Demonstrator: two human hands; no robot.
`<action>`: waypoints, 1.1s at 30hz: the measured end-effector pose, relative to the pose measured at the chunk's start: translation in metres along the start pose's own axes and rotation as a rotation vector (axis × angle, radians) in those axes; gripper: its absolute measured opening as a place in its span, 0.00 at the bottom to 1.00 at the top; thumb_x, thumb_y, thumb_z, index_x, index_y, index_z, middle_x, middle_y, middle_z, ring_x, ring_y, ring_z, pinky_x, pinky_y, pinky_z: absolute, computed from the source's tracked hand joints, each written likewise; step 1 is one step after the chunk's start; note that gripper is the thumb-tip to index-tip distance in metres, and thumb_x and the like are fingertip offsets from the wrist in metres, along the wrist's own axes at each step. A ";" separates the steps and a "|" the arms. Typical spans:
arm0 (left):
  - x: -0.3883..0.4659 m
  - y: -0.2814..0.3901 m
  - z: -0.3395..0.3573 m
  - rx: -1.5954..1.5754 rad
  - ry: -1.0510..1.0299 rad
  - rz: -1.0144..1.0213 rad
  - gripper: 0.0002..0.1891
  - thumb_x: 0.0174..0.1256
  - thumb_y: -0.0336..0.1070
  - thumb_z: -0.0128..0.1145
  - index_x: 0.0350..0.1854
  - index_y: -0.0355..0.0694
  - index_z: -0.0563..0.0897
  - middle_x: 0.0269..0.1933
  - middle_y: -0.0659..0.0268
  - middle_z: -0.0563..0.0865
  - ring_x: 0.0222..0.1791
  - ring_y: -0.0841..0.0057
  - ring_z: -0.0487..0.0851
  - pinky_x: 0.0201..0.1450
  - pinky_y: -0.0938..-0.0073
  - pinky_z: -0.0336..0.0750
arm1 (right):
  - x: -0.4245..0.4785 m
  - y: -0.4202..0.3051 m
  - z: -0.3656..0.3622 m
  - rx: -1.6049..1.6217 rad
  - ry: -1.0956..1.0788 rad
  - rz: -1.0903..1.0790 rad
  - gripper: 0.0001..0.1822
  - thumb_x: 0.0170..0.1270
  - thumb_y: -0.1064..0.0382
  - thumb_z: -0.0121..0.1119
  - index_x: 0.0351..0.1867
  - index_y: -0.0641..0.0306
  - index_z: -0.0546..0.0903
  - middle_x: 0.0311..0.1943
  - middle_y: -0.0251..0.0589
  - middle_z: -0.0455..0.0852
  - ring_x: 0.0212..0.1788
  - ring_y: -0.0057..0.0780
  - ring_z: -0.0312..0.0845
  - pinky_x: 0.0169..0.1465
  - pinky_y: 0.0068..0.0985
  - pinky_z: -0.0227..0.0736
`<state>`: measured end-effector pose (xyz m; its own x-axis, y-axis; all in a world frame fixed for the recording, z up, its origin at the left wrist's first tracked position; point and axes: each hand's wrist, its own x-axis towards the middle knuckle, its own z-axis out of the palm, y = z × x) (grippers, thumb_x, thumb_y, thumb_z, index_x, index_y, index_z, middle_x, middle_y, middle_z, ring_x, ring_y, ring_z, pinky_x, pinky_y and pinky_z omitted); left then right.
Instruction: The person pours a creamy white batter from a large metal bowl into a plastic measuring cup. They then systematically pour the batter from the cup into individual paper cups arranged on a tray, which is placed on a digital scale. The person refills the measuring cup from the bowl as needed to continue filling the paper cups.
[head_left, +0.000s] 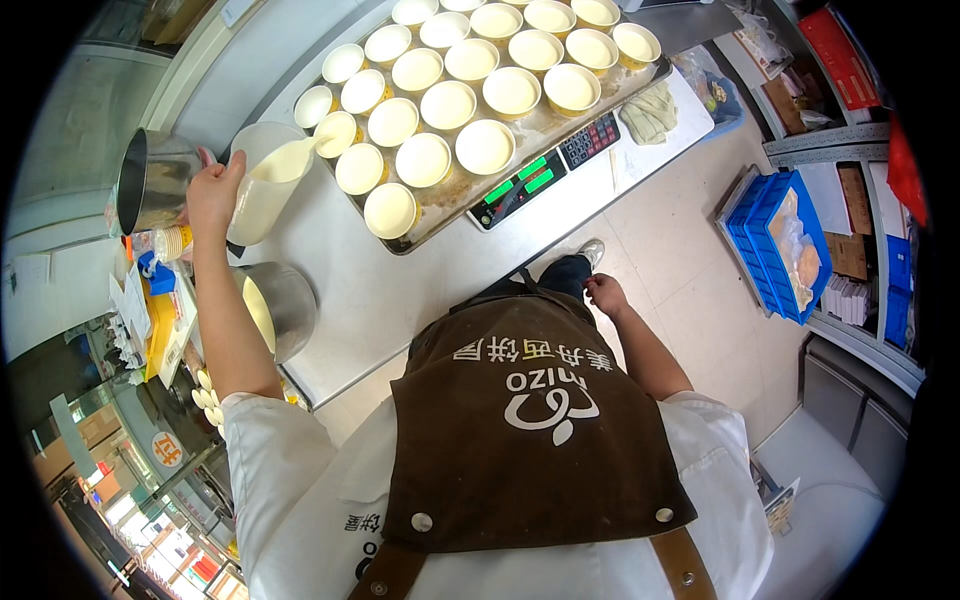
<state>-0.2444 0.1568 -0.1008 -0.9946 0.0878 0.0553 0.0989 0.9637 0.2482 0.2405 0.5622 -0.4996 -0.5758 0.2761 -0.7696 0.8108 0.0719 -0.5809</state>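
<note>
My left hand (217, 193) grips a translucent plastic pitcher (259, 202), tilted to the right. Pale creamy liquid runs from its spout into a round paper cup (337, 136) near the left edge of a metal baking tray (450, 196). Many more cups stand in rows on that tray, holding pale contents; their exact fill levels are hard to tell under the glare. Low beside my body, over the floor, hangs my right hand (606, 294), its fingers loosely curled and nothing visible in it. A steel pot of creamy liquid (294, 311) sits below the pitcher.
An empty-looking steel pot (161, 180) lies beyond my left hand, near stacked paper cups (174, 244). A digital scale (517, 191) with a lit display is partly under the tray, and a folded cloth (649, 112) lies right of it. Blue crates (776, 244) stand at right.
</note>
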 end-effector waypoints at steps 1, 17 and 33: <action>0.001 -0.001 0.000 -0.010 -0.004 -0.005 0.32 0.56 0.63 0.58 0.17 0.30 0.73 0.17 0.57 0.73 0.21 0.67 0.70 0.32 0.64 0.68 | 0.000 0.001 0.000 0.011 -0.002 0.004 0.10 0.69 0.67 0.47 0.41 0.69 0.80 0.33 0.38 0.84 0.31 0.24 0.77 0.34 0.24 0.76; 0.011 -0.022 0.004 -0.148 -0.030 -0.030 0.33 0.61 0.63 0.57 0.17 0.31 0.73 0.16 0.64 0.70 0.21 0.75 0.67 0.29 0.68 0.63 | -0.005 -0.008 -0.002 0.044 0.006 0.042 0.10 0.67 0.66 0.48 0.40 0.69 0.80 0.33 0.39 0.84 0.32 0.25 0.79 0.34 0.24 0.76; 0.010 -0.019 0.002 -0.202 -0.013 -0.035 0.31 0.60 0.61 0.59 0.14 0.35 0.70 0.15 0.70 0.67 0.19 0.80 0.63 0.26 0.71 0.60 | -0.002 -0.005 0.001 0.001 0.011 0.018 0.10 0.68 0.66 0.48 0.41 0.69 0.80 0.34 0.39 0.84 0.32 0.25 0.79 0.35 0.25 0.77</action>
<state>-0.2559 0.1397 -0.1068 -0.9977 0.0595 0.0311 0.0671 0.8959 0.4392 0.2377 0.5602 -0.4951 -0.5596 0.2876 -0.7772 0.8211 0.0655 -0.5670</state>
